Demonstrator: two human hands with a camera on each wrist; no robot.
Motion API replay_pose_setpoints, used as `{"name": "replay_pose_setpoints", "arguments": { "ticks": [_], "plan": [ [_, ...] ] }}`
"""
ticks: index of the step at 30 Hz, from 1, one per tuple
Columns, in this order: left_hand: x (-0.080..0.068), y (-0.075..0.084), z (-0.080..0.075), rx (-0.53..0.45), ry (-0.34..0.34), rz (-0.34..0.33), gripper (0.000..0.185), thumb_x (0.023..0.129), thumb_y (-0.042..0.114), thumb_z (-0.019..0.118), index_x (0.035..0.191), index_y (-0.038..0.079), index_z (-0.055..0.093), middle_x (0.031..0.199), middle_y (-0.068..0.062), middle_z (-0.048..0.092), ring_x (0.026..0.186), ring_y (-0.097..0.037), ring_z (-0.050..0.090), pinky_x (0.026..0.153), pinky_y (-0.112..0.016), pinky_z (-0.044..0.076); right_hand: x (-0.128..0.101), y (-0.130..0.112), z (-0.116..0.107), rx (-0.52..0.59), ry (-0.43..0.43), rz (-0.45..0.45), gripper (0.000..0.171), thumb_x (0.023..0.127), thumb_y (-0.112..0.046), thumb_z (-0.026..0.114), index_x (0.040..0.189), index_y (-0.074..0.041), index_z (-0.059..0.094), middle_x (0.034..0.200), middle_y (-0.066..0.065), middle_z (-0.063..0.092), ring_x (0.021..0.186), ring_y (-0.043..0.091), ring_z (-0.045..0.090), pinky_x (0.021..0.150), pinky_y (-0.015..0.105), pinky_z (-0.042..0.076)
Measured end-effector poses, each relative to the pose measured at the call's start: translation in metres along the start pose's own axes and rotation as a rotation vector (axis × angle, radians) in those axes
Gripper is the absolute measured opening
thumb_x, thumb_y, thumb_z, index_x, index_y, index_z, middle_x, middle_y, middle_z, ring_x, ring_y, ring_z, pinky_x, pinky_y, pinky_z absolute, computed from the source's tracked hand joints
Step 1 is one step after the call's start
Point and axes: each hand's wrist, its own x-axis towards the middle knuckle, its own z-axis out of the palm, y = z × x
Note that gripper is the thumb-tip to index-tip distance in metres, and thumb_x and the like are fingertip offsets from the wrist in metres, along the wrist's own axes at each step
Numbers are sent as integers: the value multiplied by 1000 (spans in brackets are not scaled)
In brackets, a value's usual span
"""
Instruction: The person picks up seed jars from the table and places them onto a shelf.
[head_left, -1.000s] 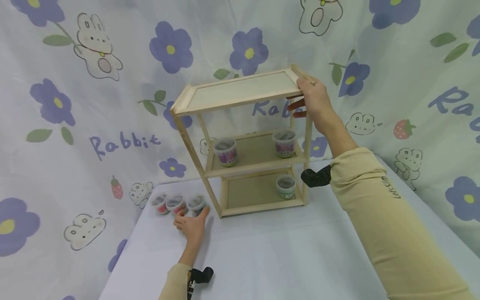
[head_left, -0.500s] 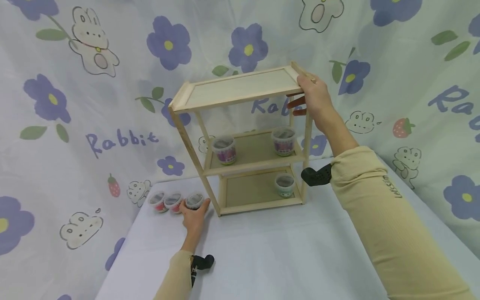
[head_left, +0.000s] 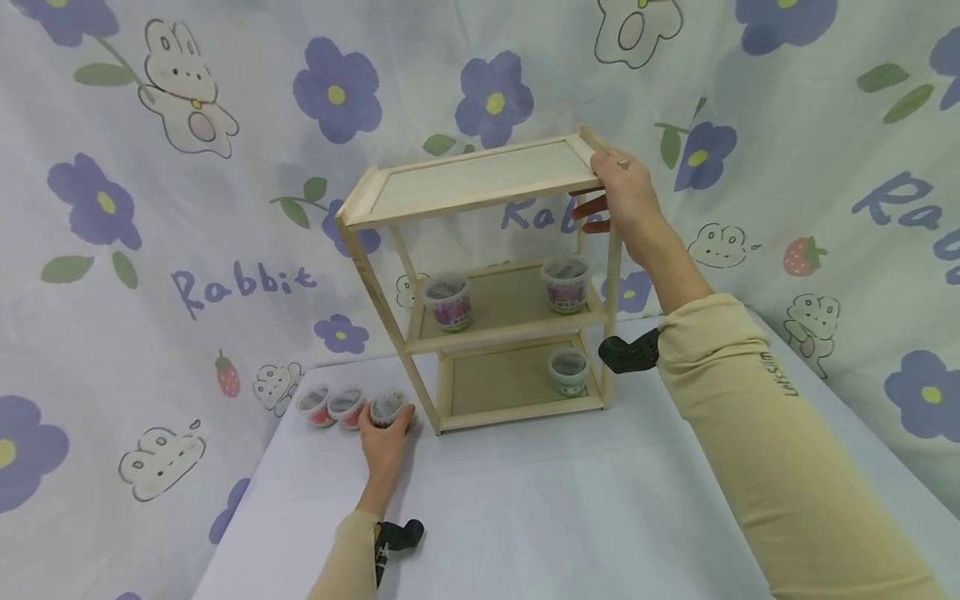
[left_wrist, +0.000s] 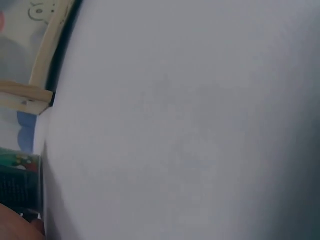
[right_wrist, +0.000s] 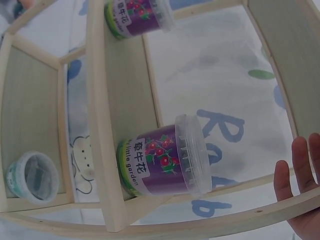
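purple tubs point(right_wrist: 162, 160) read "My little garden"; backdrop point(head_left: 247, 283) "Rabbit" | left hand point(head_left: 384, 437) curls round near-left cup point(head_left: 387, 407) on desk point(head_left: 540, 508); right hand point(head_left: 626, 200) grips shelf point(head_left: 480, 179) top corner

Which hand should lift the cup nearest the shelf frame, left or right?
Left. The left hand already curls around that cup, the one nearest the wooden shelf in a row of three on the table. The right hand is up at the shelf's top right corner, gripping its edge, far from the cups.
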Motion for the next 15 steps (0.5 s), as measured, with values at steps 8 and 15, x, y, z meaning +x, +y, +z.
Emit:
{"name": "replay_pose_setpoints", "arguments": {
  "ticks": [8, 15],
  "plan": [
    [-6, -3, -26, -29, -101, 10, 83, 89, 40, 73, 153, 8, 31, 144, -17, 44, 132, -26, 42, 109, -37, 33, 0, -4, 2, 20, -10, 9, 54, 104, -40, 36, 149, -11, 36, 98, 2, 60, 69, 11, 66, 70, 34, 55],
    [-24, -8, -37, 60, -241, 29, 77, 91, 39, 71, 151, 9, 34, 142, -16, 48, 131, -26, 46, 104, -33, 37, -1, -2, -1, 15, -4, 16, 53, 104, -40, 35, 148, -10, 36, 95, 0, 60, 71, 12, 67, 70, 33, 55]
  ]
}}
